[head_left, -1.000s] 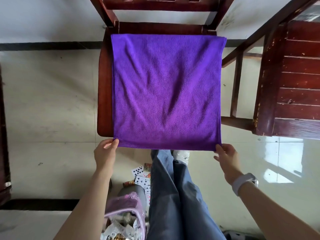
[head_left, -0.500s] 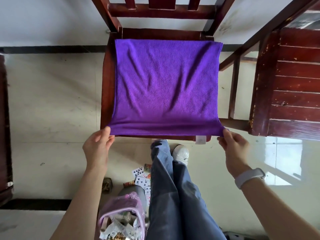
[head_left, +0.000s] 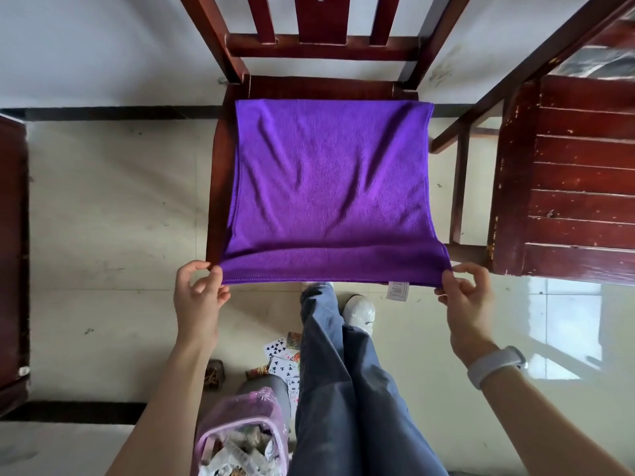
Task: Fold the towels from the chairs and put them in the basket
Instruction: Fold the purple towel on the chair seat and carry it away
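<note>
**Near corners lifted: purple towel ready for its fold on the chair seat**

Taking the chair (head_left: 323, 87) as the landmark and reading left to right: a dark wooden piece of furniture (head_left: 12, 255) stands well to the left of it, with bare tiled floor (head_left: 113, 214) between. At the seat's front left corner the left hand (head_left: 199, 297) pinches the near left corner of the purple towel (head_left: 330, 187), thumb and fingers closed on the cloth. The towel lies spread over the seat, its far edge just short of the backrest, its near hem raised off the front edge and pulled taut. A white care label (head_left: 398, 291) hangs from that hem toward the right. At the front right corner the right hand (head_left: 464, 297) pinches the other near corner in the same way; a grey wristband (head_left: 494, 365) sits on that wrist. To the right of the chair stands a second wooden chair (head_left: 567, 187), close by.

The step in hand looks like the first fold. The next move likely calls for carrying both corners evenly toward the backrest so hem meets hem.

The seat is barely wider than the towel, so little margin exists sideways; the backrest limits reach beyond. In front of the chair, playing cards (head_left: 283, 359) and a clear pink-trimmed bag (head_left: 240, 438) lie by the person's feet. No basket is visible.
</note>
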A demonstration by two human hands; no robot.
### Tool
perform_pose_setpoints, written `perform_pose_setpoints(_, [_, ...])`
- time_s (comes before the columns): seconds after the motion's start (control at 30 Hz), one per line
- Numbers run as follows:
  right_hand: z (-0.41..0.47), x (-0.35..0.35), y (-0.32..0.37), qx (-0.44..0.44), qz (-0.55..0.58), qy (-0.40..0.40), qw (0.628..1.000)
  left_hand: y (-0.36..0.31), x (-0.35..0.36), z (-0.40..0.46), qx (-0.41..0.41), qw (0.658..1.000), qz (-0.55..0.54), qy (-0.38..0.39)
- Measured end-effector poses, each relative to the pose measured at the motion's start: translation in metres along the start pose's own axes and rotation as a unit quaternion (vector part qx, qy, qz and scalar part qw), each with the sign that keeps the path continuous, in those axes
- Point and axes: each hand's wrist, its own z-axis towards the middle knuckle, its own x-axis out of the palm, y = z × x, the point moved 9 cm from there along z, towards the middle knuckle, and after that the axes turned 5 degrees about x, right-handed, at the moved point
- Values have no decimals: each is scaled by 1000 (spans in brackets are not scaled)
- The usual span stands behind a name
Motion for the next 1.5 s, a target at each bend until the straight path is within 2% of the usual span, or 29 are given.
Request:
perform_pose_setpoints(0.13, [-11, 0, 48, -47, 3, 61, 997, -52, 5, -12, 59, 997, -28, 30])
perform_pose_setpoints(0.33, [-43, -8, 143, -82, -3, 161, 984, -152, 9, -33, 84, 983, -136, 90])
perform_pose_setpoints(0.43, [-60, -19, 197, -167, -81, 115, 976, -202, 10, -46, 127, 979, -101, 126])
perform_pose_setpoints(0.57, [-89, -45, 257, -328, -174, 8, 929, -259, -3, -67, 247, 965, 15, 82])
perform_pose_setpoints(0.77, [-131, -76, 270, -456, -196, -42, 867, -279, -23, -105, 315, 945, 76, 42])
perform_pose_setpoints(0.87, [-146, -87, 255, -461, -178, -45, 868, -263, -34, -127, 320, 944, 77, 35])
perform_pose_setpoints(0.97, [-150, -90, 233, -402, -112, -26, 908, -244, -38, -143, 313, 946, 81, 3])
perform_pose_setpoints(1.07, [-141, -81, 220, -353, -113, -8, 929, -233, -39, -141, 308, 946, 95, -34])
perform_pose_setpoints(1.17, [-132, -76, 229, -360, -104, -33, 926, -233, -35, -125, 300, 946, 114, -49])
perform_pose_setpoints(1.33, [-125, -53, 222, -335, -138, 6, 932, -223, -31, -105, 247, 965, 80, -27])
perform_pose_setpoints(1.5, [-129, -46, 220, -339, -132, -13, 932, -228, -37, -101, 257, 959, 108, -56])
